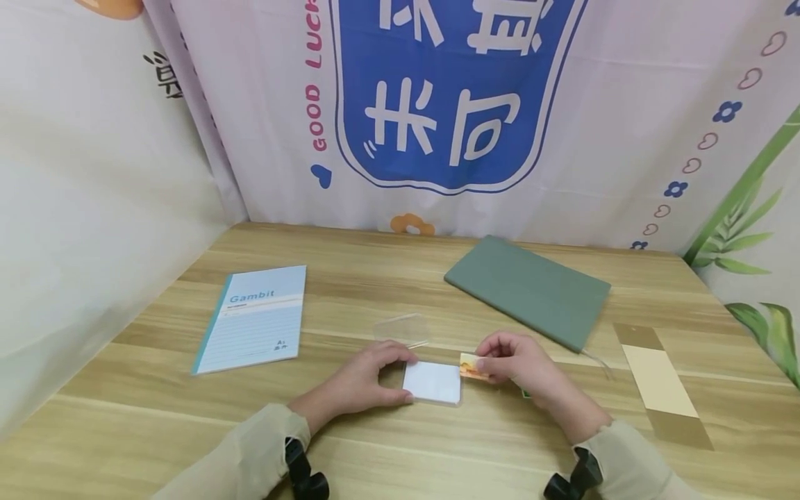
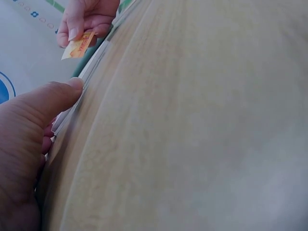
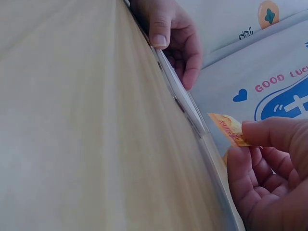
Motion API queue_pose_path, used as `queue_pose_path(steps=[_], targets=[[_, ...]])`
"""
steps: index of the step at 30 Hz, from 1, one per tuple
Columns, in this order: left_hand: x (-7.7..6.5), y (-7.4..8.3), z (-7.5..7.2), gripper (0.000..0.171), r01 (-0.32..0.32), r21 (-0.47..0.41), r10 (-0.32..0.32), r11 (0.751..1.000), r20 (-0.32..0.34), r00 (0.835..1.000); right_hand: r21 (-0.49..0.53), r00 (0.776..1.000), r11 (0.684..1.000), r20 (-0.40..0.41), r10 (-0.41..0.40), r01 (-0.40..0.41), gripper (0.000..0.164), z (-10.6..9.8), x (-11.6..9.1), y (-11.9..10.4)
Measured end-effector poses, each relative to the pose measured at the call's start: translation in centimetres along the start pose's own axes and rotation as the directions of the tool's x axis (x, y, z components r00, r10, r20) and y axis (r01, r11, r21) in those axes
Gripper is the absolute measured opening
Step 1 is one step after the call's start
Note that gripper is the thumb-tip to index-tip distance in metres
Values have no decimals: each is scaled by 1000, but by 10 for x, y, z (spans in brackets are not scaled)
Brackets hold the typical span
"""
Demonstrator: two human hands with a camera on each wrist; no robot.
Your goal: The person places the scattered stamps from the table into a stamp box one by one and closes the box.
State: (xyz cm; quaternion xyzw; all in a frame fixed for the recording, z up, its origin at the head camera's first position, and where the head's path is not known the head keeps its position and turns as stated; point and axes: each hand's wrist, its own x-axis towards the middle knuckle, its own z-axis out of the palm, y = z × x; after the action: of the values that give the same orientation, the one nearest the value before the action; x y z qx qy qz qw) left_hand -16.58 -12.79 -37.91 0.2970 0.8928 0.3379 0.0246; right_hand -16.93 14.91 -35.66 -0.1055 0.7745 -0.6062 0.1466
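My left hand [image 1: 361,380] holds a small flat white pad in a clear case [image 1: 432,382] by its left side, thumb at the near corner and forefinger at the far one. In my right hand [image 1: 523,364], a small yellow-and-orange printed card [image 1: 470,365] is pinched between thumb and fingers, close to the pad's right edge. The right wrist view shows this card [image 3: 228,129] tilted, with red lettering on it. Just behind the pad lies a clear plastic lid [image 1: 403,330]. A bit of something green [image 1: 526,394] peeks out under my right hand, mostly hidden.
A light blue notebook [image 1: 255,323] lies at the left of the wooden table [image 1: 350,462]. Toward the back right is a dark green notebook [image 1: 528,292] with a ribbon. Farther right there is a strip with a cream middle and brown ends [image 1: 659,380]. Printed curtains [image 1: 262,125] enclose the table.
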Motion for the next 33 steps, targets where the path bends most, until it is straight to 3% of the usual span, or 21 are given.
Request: queue_pose_path(steps=[9,16,26,33], targets=[[0,0,0,46,11,-14,-11,1000,6,1000,69,999,997,30,36,-38,20,12,4,0],[0,1,0,46,7,-11,-7,1000,5,1000,17,999,1000,51,15,-16,23,24,6,-1],[-1,3,0,45,5,-9,-5,1000,-2,1000,34,997,999,82,-1,-1,22,42,9,-5],[-1,3,-1,45,-8,-15,7,1000,-3,1000,-35,997,999,76,-26,29,18,51,13,-7]])
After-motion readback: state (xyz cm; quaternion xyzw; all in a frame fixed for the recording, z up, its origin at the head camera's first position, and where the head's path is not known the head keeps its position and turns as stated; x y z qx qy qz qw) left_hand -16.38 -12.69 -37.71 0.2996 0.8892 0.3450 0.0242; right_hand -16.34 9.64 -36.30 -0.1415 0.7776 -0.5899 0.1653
